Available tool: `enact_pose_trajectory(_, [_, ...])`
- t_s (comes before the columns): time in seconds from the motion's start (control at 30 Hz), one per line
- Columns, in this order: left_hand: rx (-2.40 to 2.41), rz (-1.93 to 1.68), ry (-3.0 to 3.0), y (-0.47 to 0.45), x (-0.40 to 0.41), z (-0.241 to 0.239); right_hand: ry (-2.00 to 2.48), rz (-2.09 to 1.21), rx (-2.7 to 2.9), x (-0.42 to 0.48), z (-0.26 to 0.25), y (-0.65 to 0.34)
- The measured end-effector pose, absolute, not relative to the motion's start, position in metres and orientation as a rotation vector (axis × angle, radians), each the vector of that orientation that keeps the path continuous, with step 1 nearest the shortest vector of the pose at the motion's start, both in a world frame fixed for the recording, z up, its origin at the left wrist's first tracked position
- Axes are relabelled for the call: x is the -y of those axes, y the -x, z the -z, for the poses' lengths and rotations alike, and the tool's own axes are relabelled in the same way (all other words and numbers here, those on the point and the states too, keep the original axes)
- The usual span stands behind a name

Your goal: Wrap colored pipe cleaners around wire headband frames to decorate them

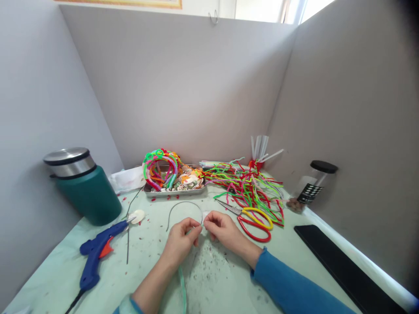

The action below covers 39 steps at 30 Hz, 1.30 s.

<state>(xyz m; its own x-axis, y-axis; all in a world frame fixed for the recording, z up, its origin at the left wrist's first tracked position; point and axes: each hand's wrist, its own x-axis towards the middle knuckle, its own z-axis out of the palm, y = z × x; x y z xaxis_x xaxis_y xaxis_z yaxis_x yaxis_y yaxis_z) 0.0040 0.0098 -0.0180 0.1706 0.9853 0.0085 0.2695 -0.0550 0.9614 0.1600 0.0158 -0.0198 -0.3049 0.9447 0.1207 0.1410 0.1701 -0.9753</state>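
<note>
A thin grey headband [185, 202] arches above the table in front of me, and its right end runs down to my fingertips. My left hand [181, 240] is closed in a pinch at that end. Right beside it, my right hand [224, 229] is also pinched, its fingertips nearly touching the left ones; what it grips is too small to make out. A mint-green fuzzy strip, like a pipe cleaner [182, 290], trails from beneath my left hand toward the front edge. A small whitish piece [206, 214] shows just behind the fingertips.
Scissors [253, 220] with red and yellow handles lie beside my right hand. Behind are a metal tray [175, 193] holding wrapped headbands and small trims, and heaped pipe cleaners [245, 183]. Left are a blue glue gun [98, 253] and green flask [90, 192]; right, a jar [309, 187].
</note>
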Motion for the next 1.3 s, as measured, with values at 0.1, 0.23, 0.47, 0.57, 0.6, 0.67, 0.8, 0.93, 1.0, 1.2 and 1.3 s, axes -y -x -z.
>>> enact_pose_trajectory(0.1, [-1.234,-0.979,-1.596,-0.003,-0.008,0.018,1.111,-1.136,1.650,-0.014,0.018,-0.159])
enact_pose_trajectory(0.23, [-1.238,-0.956,-1.662,-0.003,-0.008,0.019,1.118,-0.751,1.851,-0.012,0.016,-0.161])
enact_pose_trajectory(0.47, [-1.186,-0.978,-1.412,-0.004,-0.012,0.021,1.083,-1.129,1.692,-0.012,0.019,-0.159])
enact_pose_trajectory(0.57, [-1.185,-0.958,-1.320,-0.004,-0.012,0.018,1.028,-1.251,1.626,-0.013,0.020,-0.158])
enact_pose_trajectory(0.6, [-1.180,-0.950,-1.304,-0.004,-0.011,0.017,1.022,-1.256,1.614,-0.013,0.021,-0.158])
enact_pose_trajectory(0.67, [-1.161,-0.935,-1.291,-0.005,-0.010,0.015,1.024,-1.240,1.599,-0.013,0.021,-0.157])
enact_pose_trajectory(0.8, [-1.138,-0.919,-1.308,-0.007,-0.008,0.012,1.062,-1.033,1.616,-0.011,0.019,-0.155])
enact_pose_trajectory(0.93, [-1.132,-0.918,-1.291,-0.008,-0.007,0.008,1.070,-0.896,1.648,-0.010,0.017,-0.155])
enact_pose_trajectory(1.0, [-1.126,-0.916,-1.273,-0.007,-0.007,0.007,1.070,-0.984,1.629,-0.011,0.017,-0.154])
enact_pose_trajectory(1.2, [-1.083,-0.878,-1.244,-0.007,-0.007,0.006,1.084,-0.970,1.657,-0.010,0.018,-0.153])
enact_pose_trajectory(1.3, [-1.089,-0.870,-1.245,-0.008,-0.007,0.008,1.108,-0.582,1.819,-0.007,0.019,-0.154])
